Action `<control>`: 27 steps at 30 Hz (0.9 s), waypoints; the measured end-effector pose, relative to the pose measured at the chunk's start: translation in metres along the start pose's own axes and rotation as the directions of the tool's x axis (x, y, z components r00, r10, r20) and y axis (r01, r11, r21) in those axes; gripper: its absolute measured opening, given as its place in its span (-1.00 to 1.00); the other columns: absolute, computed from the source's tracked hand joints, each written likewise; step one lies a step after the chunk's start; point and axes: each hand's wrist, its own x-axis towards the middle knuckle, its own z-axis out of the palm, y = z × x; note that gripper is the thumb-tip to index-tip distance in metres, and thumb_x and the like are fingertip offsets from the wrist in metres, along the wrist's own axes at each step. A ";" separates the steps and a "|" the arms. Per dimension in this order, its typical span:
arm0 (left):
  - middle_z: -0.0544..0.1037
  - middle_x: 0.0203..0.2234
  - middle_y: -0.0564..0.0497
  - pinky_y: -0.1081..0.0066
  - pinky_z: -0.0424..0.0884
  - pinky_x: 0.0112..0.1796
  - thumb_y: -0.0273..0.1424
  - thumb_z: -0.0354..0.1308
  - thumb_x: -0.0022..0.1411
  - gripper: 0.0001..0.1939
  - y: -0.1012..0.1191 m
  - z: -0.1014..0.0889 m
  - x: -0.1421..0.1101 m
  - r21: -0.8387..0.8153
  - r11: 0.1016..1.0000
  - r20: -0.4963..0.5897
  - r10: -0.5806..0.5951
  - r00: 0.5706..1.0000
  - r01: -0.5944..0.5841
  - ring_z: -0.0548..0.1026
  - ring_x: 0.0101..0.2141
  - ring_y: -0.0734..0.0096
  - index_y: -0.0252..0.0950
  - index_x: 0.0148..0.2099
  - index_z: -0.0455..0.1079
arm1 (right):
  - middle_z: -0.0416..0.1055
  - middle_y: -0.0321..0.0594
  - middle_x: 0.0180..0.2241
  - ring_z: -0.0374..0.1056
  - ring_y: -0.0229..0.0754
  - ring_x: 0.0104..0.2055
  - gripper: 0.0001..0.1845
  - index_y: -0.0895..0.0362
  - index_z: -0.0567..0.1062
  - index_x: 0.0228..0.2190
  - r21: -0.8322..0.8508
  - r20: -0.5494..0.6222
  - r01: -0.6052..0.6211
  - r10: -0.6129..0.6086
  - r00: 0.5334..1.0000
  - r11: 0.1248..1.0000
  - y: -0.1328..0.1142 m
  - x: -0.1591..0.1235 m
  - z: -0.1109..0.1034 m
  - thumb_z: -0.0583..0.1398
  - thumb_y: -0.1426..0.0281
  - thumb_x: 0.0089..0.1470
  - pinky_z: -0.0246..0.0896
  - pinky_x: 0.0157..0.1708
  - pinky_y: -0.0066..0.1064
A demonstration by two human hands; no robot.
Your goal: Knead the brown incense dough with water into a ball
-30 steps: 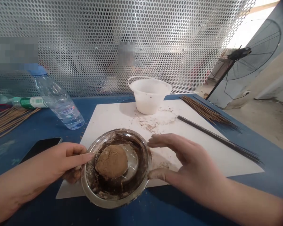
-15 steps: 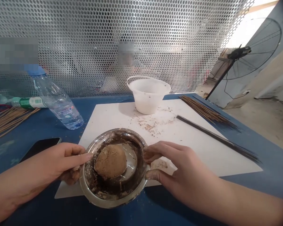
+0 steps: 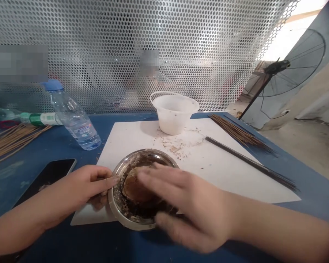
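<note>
Since a moment ago, the right hand [image 3: 192, 204] has left the rim of the metal bowl [image 3: 131, 157] and crossed over it, fingers extended, blocking part of the brown lump [image 3: 133, 188] inside; contact cannot be told. The left hand [image 3: 94, 186] pinches the rim. Beside the left wrist lies a phone [image 3: 56, 170], partly covered. Beyond the hands are dark rods [image 3: 246, 160] rightward, a bottle [image 3: 80, 126] leftward, then a white bucket [image 3: 173, 120].
</note>
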 end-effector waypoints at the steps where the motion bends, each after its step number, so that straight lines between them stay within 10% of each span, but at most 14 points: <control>1: 0.44 -0.57 0.08 0.44 0.32 -0.41 -0.09 0.28 0.14 -0.68 0.001 0.000 0.000 0.010 1.000 -0.007 0.010 1.000 -0.010 0.40 -0.50 0.39 -0.26 -0.39 0.47 | 0.33 0.14 0.27 0.26 0.04 0.33 -0.33 0.29 0.24 0.30 -0.008 0.075 0.037 -0.036 0.997 0.999 0.000 0.002 0.005 0.16 0.30 0.25 0.16 0.33 -0.11; 5: 0.44 -0.56 0.06 0.41 0.34 -0.40 -0.06 0.28 0.13 -0.64 -0.001 0.001 0.001 0.084 0.996 -0.035 0.041 0.999 -0.038 0.41 -0.48 0.35 -0.25 -0.44 0.43 | 0.29 0.25 0.27 0.22 0.12 0.34 -0.24 0.39 0.32 0.25 -0.060 0.228 0.063 -0.047 0.973 0.996 -0.004 0.000 0.021 0.25 0.17 0.18 0.05 0.37 -0.10; 12: 0.56 -0.45 0.00 0.39 0.34 -0.36 -0.02 0.22 0.16 -0.64 -0.002 -0.005 0.000 0.323 0.941 -0.180 0.161 0.971 -0.096 0.50 -0.38 0.24 -0.23 -0.27 0.47 | 0.54 0.08 0.04 0.48 -0.06 0.11 -0.44 0.29 0.38 0.19 0.152 0.078 0.007 -0.019 0.997 0.988 0.006 0.005 -0.001 0.20 0.23 0.28 0.39 0.11 -0.30; 18: 0.62 -0.18 -0.07 0.34 0.43 -0.25 0.04 0.17 0.19 -0.56 0.007 0.001 -0.013 0.536 0.818 -0.377 0.451 0.809 -0.206 0.55 -0.21 0.14 -0.18 -0.09 0.48 | 0.58 -0.07 -0.22 0.50 -0.13 -0.22 -0.73 0.16 0.51 -0.01 -0.099 0.065 -0.143 0.150 0.987 0.985 0.008 -0.004 -0.044 0.11 0.42 0.32 0.42 -0.22 -0.30; 22: 0.54 0.06 -0.11 0.24 0.41 0.03 -0.05 0.12 0.31 -0.57 0.011 0.017 -0.013 0.699 0.605 -0.200 0.678 0.707 -0.382 0.51 0.01 0.11 -0.17 0.08 0.47 | 0.52 -0.02 -0.15 0.42 -0.06 -0.13 -0.73 0.16 0.54 -0.06 -0.217 0.165 -0.102 0.139 0.976 0.971 0.001 -0.021 -0.048 0.20 0.45 0.20 0.38 -0.11 -0.21; 27: 0.33 0.33 -0.09 0.12 0.32 0.19 0.04 0.11 0.30 -0.34 0.027 0.034 -0.001 0.782 0.461 0.038 0.636 0.770 -0.420 0.35 0.24 -0.04 -0.11 0.35 0.32 | 0.46 0.01 -0.15 0.33 -0.02 -0.14 -0.73 0.17 0.55 -0.06 -0.286 0.217 0.018 0.047 0.975 0.958 0.007 -0.032 -0.038 0.20 0.44 0.20 0.30 -0.13 -0.13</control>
